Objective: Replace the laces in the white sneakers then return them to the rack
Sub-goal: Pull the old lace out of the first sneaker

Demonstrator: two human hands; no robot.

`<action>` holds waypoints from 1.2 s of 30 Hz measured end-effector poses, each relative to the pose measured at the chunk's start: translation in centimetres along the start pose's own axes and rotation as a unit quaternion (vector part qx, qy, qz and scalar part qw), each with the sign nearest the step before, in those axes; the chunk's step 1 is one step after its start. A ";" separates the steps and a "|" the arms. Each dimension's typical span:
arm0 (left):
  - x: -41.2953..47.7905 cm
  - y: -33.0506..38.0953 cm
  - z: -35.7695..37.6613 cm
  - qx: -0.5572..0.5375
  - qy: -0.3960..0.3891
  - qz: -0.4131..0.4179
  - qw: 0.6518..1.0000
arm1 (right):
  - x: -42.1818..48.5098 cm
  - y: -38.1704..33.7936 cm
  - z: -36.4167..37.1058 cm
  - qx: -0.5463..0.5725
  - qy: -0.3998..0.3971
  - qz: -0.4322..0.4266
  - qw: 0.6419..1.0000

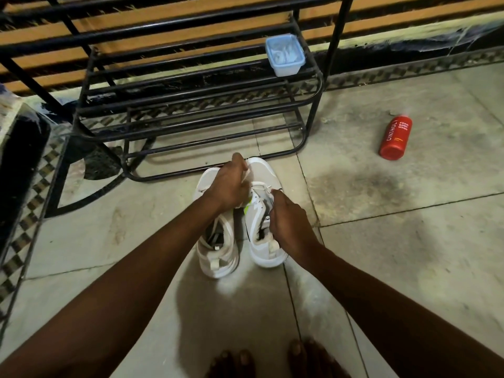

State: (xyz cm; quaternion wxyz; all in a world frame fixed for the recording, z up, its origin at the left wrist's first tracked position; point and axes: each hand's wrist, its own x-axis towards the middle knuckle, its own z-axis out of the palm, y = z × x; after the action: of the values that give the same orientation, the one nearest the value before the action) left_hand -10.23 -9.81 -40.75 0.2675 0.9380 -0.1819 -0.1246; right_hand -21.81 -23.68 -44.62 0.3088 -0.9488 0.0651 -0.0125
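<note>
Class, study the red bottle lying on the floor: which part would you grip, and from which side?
Grip the red bottle round its mid-body, coming down from above with fingers across its length. It lies on its side on the floor, nothing touching it, so both curved flanks are free.

Left hand (226, 186): bare, nothing worn on fingers or wrist that can be made out. Right hand (289, 216): bare, same finding. Left forearm (131, 271): uncovered along its whole visible length, to the near left corner. Right forearm (381, 293): uncovered likewise, to the near right corner. Feet (311, 356): bare, toes only, at the near edge, in shadow; finer detail cannot be told.
</note>
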 end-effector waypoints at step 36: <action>-0.9 -2.0 -2.3 -0.253 0.056 -0.027 0.965 | 0.0 0.3 0.1 0.002 0.025 -0.011 1.000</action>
State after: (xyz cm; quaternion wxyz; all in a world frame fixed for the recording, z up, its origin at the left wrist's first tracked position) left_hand -9.70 -6.83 -39.79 0.5026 0.8497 -0.1032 -0.1212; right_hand -21.82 -23.87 -44.85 0.3089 -0.9482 0.0626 -0.0399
